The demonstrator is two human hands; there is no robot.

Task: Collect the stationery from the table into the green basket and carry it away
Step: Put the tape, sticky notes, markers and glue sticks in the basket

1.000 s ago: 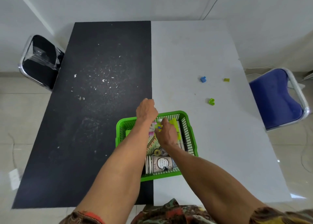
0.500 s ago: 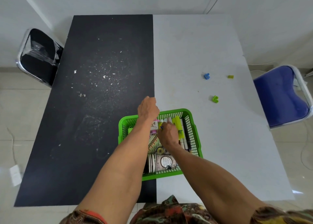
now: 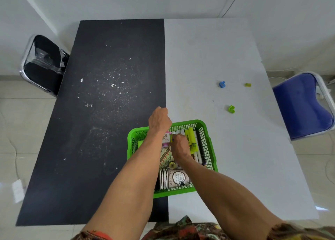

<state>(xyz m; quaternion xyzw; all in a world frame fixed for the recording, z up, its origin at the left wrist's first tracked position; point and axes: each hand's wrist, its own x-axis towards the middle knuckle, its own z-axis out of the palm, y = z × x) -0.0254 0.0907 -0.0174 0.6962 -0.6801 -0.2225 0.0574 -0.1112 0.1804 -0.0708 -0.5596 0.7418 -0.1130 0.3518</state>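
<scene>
1. Head view: at the far left a black padded chair with a chrome frame (image 3: pixel 43 63) stands against the black half of the worktop (image 3: pixel 108 149), which is dusted with small white specks (image 3: pixel 112 85).
2. The left hand (image 3: pixel 159 120) sits over the far rim of the green plastic mesh basket (image 3: pixel 208 149). Its fingers curl down out of sight, so I cannot tell whether they grip the rim.
3. The basket straddles the seam between the black and white halves, near the worktop's front edge.
4. Inside it lie a stack of printed paper cups (image 3: pixel 174 179) on its side at the near end, a patterned flat item (image 3: pixel 165 157), and a yellow highlighter (image 3: pixel 191 137) beside white pens along the right wall.
5. The right hand (image 3: pixel 179 146) is down in the basket, fingers bunched together at the pen tops. Whether they pinch anything I cannot tell.
6. On the white half of the worktop (image 3: pixel 217 58), well apart from the basket, lie a small blue plastic clip (image 3: pixel 221 84), a small green plastic clip (image 3: pixel 231 109) and a tiny yellow-green piece (image 3: pixel 247 84).
7. A blue padded chair (image 3: pixel 301 105) stands at the right.
</scene>
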